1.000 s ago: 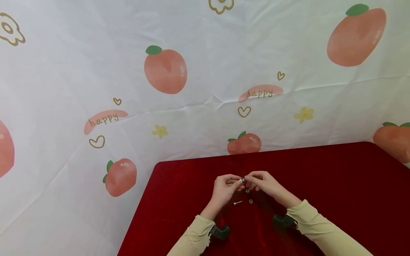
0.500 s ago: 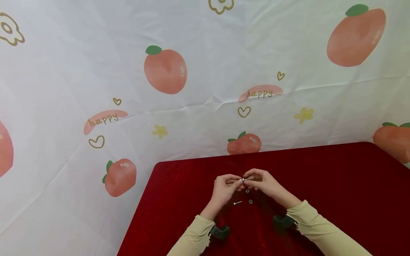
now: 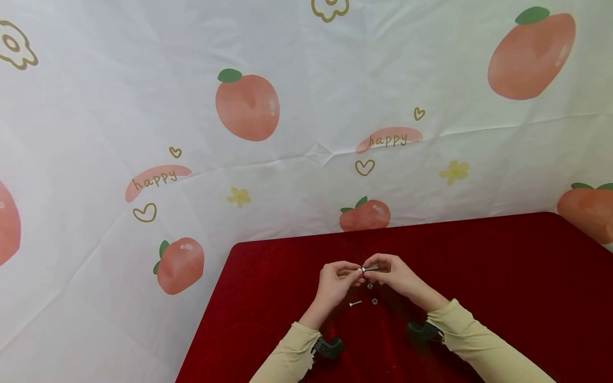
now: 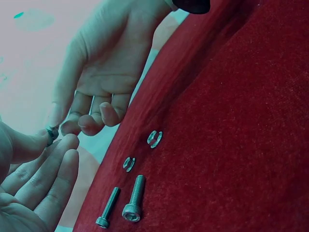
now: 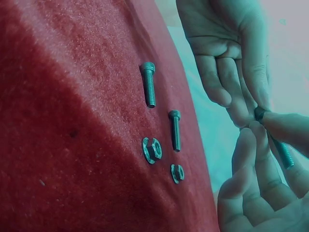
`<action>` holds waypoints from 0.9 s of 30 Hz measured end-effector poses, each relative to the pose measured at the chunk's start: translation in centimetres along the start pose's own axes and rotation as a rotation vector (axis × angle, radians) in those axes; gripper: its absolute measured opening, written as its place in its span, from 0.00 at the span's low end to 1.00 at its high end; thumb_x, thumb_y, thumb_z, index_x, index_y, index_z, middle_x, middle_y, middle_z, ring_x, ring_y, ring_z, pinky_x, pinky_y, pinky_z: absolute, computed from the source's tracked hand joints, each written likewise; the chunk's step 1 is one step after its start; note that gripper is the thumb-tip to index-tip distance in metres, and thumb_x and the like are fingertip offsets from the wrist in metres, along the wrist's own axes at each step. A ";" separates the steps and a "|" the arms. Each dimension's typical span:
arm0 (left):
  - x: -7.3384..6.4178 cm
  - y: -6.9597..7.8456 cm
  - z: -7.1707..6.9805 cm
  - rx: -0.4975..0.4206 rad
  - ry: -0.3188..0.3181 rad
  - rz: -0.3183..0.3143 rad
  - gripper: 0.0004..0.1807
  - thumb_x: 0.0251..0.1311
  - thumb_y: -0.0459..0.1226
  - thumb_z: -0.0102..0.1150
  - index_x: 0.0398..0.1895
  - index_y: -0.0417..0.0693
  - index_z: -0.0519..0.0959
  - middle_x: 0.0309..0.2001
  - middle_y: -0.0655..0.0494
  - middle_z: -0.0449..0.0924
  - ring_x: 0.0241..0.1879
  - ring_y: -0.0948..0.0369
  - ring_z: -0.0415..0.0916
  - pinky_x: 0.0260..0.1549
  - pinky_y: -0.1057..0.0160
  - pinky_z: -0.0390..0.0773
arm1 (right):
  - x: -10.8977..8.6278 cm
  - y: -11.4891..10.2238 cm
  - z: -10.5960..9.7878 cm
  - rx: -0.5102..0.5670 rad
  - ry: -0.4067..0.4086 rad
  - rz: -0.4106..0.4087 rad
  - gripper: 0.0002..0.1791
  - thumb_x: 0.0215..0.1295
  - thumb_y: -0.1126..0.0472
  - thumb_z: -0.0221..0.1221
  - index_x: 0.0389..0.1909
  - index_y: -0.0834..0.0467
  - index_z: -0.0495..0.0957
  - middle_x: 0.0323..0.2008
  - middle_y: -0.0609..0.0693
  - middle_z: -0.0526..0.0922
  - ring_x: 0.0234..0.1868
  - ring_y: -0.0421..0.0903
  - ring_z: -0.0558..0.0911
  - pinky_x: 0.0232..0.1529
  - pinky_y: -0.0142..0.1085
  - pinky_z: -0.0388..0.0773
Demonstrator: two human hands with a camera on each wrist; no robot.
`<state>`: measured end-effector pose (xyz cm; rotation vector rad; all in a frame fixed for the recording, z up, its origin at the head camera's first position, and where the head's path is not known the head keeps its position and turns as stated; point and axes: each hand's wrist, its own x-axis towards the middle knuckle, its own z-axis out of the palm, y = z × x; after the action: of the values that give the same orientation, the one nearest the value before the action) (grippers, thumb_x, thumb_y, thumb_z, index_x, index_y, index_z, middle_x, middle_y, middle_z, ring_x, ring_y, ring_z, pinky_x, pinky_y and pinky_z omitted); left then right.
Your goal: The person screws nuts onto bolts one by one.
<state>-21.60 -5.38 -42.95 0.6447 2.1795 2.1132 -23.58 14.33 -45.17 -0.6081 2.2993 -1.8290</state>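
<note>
At the lower centre of the head view, the left hand pinches one end of a held bolt. Below, a larger bolt lies on the red surface, left of a smaller bolt in the right wrist view. Further right come the smaller nut, larger nut, then the right hand, also pinching the held bolt.

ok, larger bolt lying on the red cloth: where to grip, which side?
I'd pinch the larger bolt across its head, from above on the person's left. It lies on its side, head pointing left; the head is thicker than the threaded shank, so likely the surer hold. The larger nut sits beyond the threaded end, so that side looks tighter.
</note>
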 end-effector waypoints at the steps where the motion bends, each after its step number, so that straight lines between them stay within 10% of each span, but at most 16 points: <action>1: 0.0 0.0 0.0 0.000 -0.001 0.000 0.08 0.61 0.22 0.57 0.41 0.22 0.79 0.36 0.30 0.81 0.37 0.34 0.79 0.37 0.47 0.83 | 0.0 0.0 0.0 -0.005 -0.001 0.004 0.15 0.67 0.58 0.60 0.47 0.65 0.78 0.38 0.57 0.83 0.35 0.56 0.81 0.30 0.38 0.79; 27: -0.1 -0.1 0.3 0.011 0.011 -0.011 0.07 0.61 0.23 0.57 0.41 0.25 0.79 0.36 0.32 0.81 0.36 0.37 0.81 0.38 0.42 0.81 | 0.0 0.3 -0.2 -0.014 0.009 0.027 0.16 0.68 0.54 0.58 0.44 0.65 0.79 0.35 0.55 0.83 0.36 0.56 0.82 0.31 0.39 0.80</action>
<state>-21.43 -5.10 -43.06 0.6218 2.1959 2.1059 -23.71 14.60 -45.37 -0.5696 2.3163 -1.8084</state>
